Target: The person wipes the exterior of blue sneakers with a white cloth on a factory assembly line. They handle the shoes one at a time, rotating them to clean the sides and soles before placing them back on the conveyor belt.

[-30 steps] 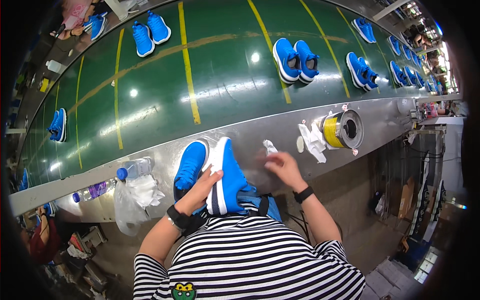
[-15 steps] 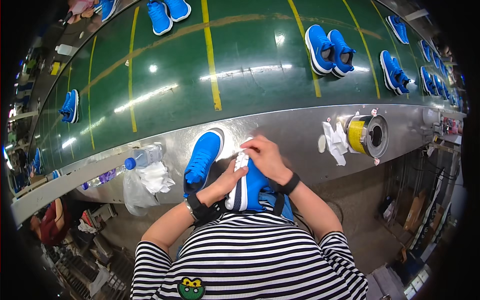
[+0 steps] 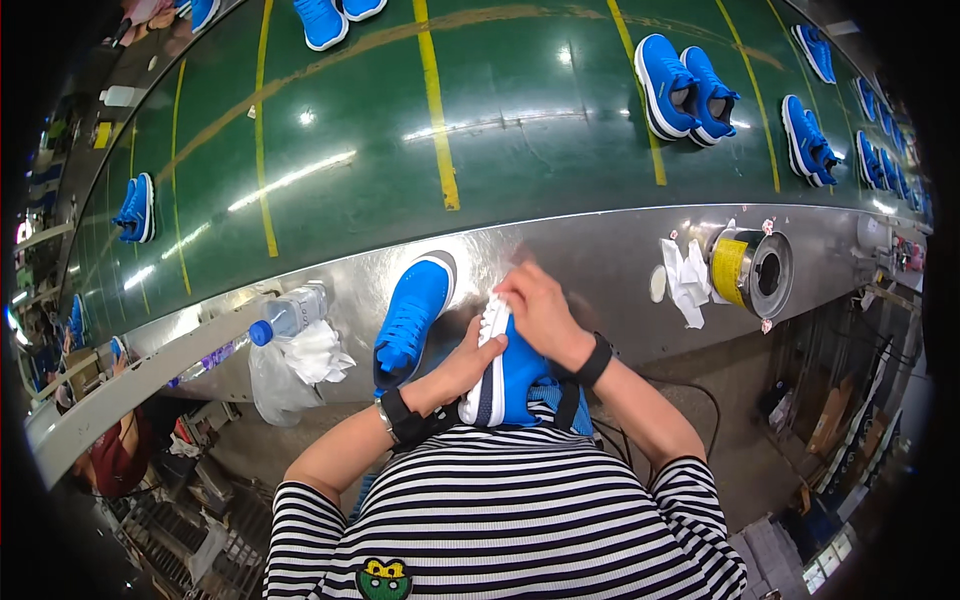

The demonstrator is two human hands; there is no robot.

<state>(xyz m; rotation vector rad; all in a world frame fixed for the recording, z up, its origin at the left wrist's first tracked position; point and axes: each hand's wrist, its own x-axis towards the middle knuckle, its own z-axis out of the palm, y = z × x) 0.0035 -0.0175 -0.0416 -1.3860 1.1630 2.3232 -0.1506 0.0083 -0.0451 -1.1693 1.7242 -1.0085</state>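
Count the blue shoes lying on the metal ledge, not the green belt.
1 on the metal ledge: the blue shoe, left of both hands. A second shoe is held on edge between left hand and right hand, not lying flat.

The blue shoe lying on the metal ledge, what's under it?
The blue shoe rests on the metal ledge, its heel overhanging the near edge. The ledge surface directly beneath is covered by the shoe.
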